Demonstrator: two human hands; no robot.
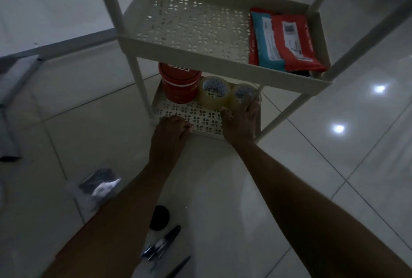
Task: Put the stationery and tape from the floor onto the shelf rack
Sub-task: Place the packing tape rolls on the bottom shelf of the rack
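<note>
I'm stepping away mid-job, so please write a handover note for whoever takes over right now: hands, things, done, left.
Left hand: fingers curled at the front rim of the perforated beige lower tray; grip unclear.
Right hand: holds the smaller clear tape roll on that tray.
Done: larger clear tape roll and red cylindrical tub on the lower tray; red and teal packets on the upper tray.
Left on the floor: pens, black round object, clear plastic bag.

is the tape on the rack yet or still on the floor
On the rack: the larger tape roll and the smaller tape roll sit on the bottom shelf beside the red tub; the right hand grips the smaller.
</note>
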